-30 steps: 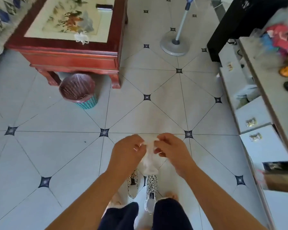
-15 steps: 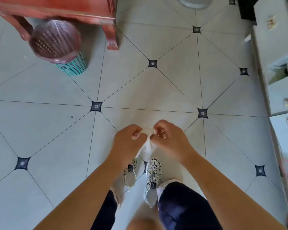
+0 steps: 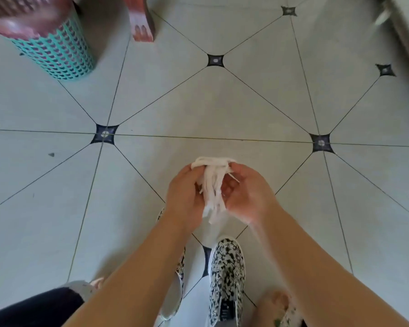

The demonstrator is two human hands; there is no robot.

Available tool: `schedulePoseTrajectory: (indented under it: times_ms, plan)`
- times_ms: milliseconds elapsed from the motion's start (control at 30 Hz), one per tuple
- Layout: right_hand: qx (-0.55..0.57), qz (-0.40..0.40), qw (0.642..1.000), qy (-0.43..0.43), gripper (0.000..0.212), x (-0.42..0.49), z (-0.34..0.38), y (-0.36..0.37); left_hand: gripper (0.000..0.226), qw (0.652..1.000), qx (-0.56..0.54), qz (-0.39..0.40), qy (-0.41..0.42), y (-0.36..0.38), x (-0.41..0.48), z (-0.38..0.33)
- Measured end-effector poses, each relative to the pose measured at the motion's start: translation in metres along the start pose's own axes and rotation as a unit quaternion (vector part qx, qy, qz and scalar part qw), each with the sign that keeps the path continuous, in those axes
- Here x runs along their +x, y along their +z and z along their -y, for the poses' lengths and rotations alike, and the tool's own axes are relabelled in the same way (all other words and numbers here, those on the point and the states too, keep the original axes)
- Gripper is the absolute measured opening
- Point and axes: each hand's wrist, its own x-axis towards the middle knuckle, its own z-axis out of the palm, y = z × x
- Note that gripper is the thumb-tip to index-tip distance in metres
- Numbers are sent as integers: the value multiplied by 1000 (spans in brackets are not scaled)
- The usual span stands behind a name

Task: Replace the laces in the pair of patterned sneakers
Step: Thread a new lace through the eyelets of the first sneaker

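White laces (image 3: 213, 185) bunched up in mid-air, just above sneakers, loose ends dangling down. On my feed, left hand (image 3: 187, 192) has fingers curled round top of bunch. Right hand (image 3: 248, 192) cupped palm-up, thumb and fingertips pinching same top edge. Patterned sneaker (image 3: 226, 274) sits on tiled floor (image 3: 198, 109) below hands, toe pointing away. Second sneaker (image 3: 175, 291) close beside it, mostly hidden behind left forearm. Teal basket (image 3: 57, 53) and red table leg (image 3: 141, 20) well apart, far top-left, blurry.
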Motion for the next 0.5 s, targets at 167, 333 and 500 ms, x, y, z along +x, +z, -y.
schedulePoseTrajectory:
  times_ms: [167,333,500]
  plan:
    - [-46,-5,999,-17,8,-24,-7,-6,19,959,266,-50,79,-5,-24,9]
    - [-568,-51,788,-230,18,-70,4,14,39,894,405,-58,180,3,-62,-25]
    - [-473,-49,826,-302,20,-122,1,17,23,921,352,-50,159,5,-104,-35]
